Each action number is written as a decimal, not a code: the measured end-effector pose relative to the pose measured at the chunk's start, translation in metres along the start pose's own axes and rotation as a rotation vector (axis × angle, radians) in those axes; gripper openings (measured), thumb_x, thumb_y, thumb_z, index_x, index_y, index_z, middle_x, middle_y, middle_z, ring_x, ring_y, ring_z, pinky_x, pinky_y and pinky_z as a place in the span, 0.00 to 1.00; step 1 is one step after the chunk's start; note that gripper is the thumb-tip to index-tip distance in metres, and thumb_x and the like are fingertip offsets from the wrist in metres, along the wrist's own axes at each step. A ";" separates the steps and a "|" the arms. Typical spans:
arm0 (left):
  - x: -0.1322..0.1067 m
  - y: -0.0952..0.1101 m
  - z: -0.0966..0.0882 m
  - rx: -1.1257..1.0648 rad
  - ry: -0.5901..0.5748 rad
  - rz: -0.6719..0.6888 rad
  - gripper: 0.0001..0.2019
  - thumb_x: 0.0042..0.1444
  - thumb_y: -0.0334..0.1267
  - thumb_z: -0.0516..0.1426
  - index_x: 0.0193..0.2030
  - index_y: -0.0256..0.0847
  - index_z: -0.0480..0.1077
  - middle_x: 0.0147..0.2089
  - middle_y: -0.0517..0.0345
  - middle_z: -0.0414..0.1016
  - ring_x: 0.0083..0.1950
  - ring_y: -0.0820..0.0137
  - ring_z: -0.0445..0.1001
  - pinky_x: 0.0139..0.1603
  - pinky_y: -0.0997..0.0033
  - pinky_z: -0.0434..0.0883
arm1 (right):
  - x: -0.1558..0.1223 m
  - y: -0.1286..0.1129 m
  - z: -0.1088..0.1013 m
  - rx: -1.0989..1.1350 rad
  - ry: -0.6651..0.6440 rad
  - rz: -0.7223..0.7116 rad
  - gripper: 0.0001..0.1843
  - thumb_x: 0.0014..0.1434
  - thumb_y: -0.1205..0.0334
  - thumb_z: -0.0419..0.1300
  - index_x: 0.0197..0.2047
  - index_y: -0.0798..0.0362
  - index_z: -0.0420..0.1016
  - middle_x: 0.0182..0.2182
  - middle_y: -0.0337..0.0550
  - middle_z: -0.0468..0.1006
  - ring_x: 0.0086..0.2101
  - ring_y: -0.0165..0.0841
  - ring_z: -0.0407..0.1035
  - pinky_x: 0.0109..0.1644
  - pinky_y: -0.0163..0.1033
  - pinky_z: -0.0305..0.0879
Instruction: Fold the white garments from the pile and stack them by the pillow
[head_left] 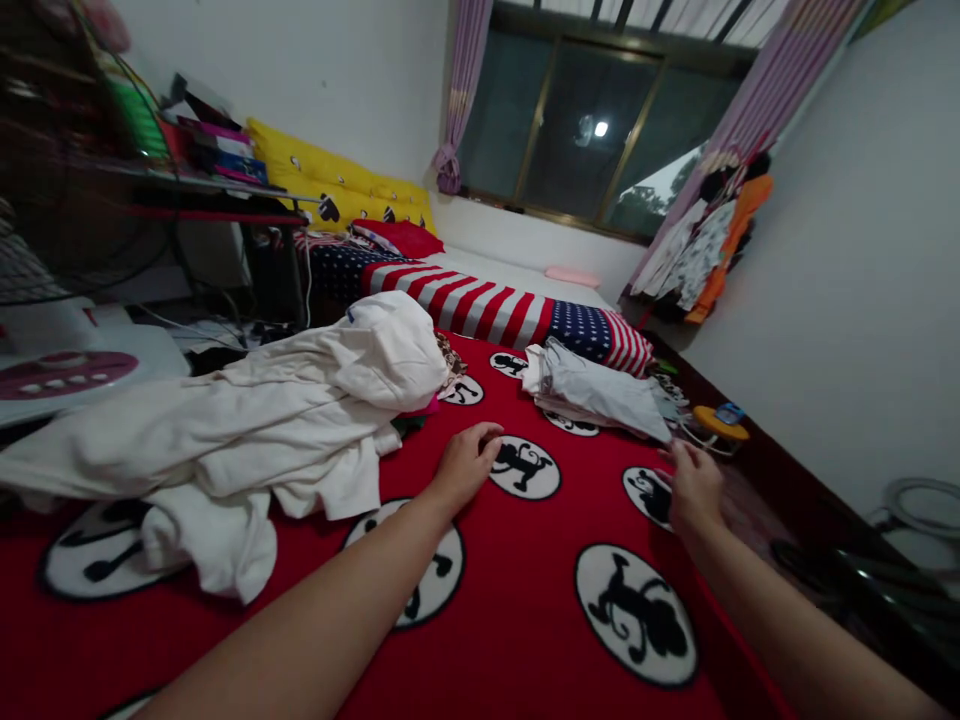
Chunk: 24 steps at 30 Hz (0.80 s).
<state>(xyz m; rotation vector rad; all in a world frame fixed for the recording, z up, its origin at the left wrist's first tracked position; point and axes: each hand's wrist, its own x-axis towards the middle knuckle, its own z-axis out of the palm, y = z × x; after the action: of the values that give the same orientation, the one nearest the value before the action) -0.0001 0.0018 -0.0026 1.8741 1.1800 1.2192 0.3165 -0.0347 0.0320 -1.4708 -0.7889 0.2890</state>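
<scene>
My right hand (694, 490), fingers parted and empty, is nearest the folded white clothes (592, 392); my left hand (465, 465) rests empty, farther off.

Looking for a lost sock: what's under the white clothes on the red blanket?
The white clothes lie on the red blanket; a monkey print shows at their edge; the rest beneath is covered and cannot be seen.
</scene>
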 end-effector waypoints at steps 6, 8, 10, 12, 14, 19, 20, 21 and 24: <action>-0.003 0.002 -0.002 0.193 -0.102 0.081 0.13 0.58 0.30 0.54 0.49 0.38 0.74 0.47 0.52 0.78 0.50 0.68 0.74 0.54 0.69 0.69 | -0.140 -0.038 0.028 0.211 -0.416 0.254 0.23 0.43 0.53 0.68 0.43 0.50 0.70 0.48 0.45 0.74 0.34 0.35 0.76 0.28 0.36 0.72; -0.009 0.005 -0.002 0.262 -0.161 0.122 0.11 0.56 0.33 0.57 0.45 0.41 0.76 0.48 0.53 0.77 0.53 0.64 0.72 0.57 0.65 0.68 | -0.174 -0.040 0.035 0.216 -0.490 0.249 0.25 0.43 0.52 0.67 0.44 0.51 0.69 0.47 0.46 0.74 0.31 0.34 0.75 0.27 0.37 0.71; -0.017 0.008 -0.002 0.319 -0.218 0.162 0.12 0.55 0.36 0.59 0.46 0.43 0.76 0.52 0.52 0.75 0.57 0.61 0.69 0.60 0.60 0.65 | -0.194 -0.038 0.040 0.183 -0.538 0.186 0.25 0.43 0.53 0.66 0.44 0.52 0.69 0.43 0.47 0.76 0.28 0.32 0.74 0.29 0.38 0.70; -0.027 0.012 -0.002 0.360 -0.263 0.195 0.14 0.56 0.37 0.58 0.49 0.44 0.75 0.58 0.52 0.71 0.60 0.59 0.67 0.63 0.57 0.62 | -0.202 -0.034 0.043 0.148 -0.568 0.109 0.23 0.43 0.53 0.64 0.43 0.54 0.69 0.39 0.46 0.77 0.26 0.32 0.73 0.31 0.39 0.69; -0.037 0.015 -0.007 0.385 -0.302 0.220 0.17 0.55 0.39 0.60 0.52 0.45 0.74 0.61 0.53 0.70 0.62 0.59 0.66 0.64 0.56 0.61 | -0.203 -0.031 0.044 0.152 -0.583 0.065 0.23 0.43 0.53 0.63 0.42 0.54 0.69 0.35 0.46 0.77 0.26 0.32 0.73 0.32 0.39 0.69; -0.042 0.025 -0.054 0.423 -0.258 0.226 0.10 0.46 0.35 0.65 0.38 0.45 0.79 0.43 0.60 0.80 0.46 0.67 0.76 0.49 0.73 0.71 | -0.199 -0.026 0.044 0.215 -0.593 0.053 0.22 0.43 0.53 0.62 0.41 0.54 0.68 0.32 0.44 0.77 0.26 0.33 0.73 0.31 0.39 0.69; -0.039 0.028 -0.070 0.439 -0.175 0.207 0.08 0.49 0.33 0.62 0.37 0.44 0.79 0.40 0.60 0.80 0.43 0.68 0.77 0.48 0.73 0.72 | -0.199 -0.025 0.045 0.213 -0.592 0.048 0.21 0.43 0.53 0.61 0.41 0.54 0.68 0.32 0.43 0.77 0.25 0.33 0.73 0.31 0.39 0.69; -0.035 0.032 -0.085 0.461 -0.065 0.183 0.09 0.53 0.31 0.58 0.39 0.42 0.78 0.40 0.58 0.79 0.43 0.68 0.76 0.48 0.72 0.72 | -0.199 -0.023 0.046 0.202 -0.589 0.038 0.21 0.44 0.54 0.61 0.41 0.54 0.68 0.31 0.43 0.77 0.25 0.33 0.72 0.31 0.40 0.69; -0.022 0.039 -0.131 0.531 0.312 0.097 0.19 0.57 0.27 0.51 0.55 0.37 0.68 0.53 0.46 0.73 0.54 0.62 0.72 0.57 0.62 0.67 | -0.198 -0.018 0.050 0.144 -0.587 -0.016 0.20 0.45 0.54 0.60 0.41 0.54 0.69 0.31 0.43 0.77 0.25 0.33 0.72 0.33 0.41 0.70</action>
<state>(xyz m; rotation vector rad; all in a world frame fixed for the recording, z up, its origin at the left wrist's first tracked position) -0.1102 -0.0319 0.0735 2.1883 1.7334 1.3842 0.1365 -0.1217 -0.0137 -1.2503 -1.2171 0.7708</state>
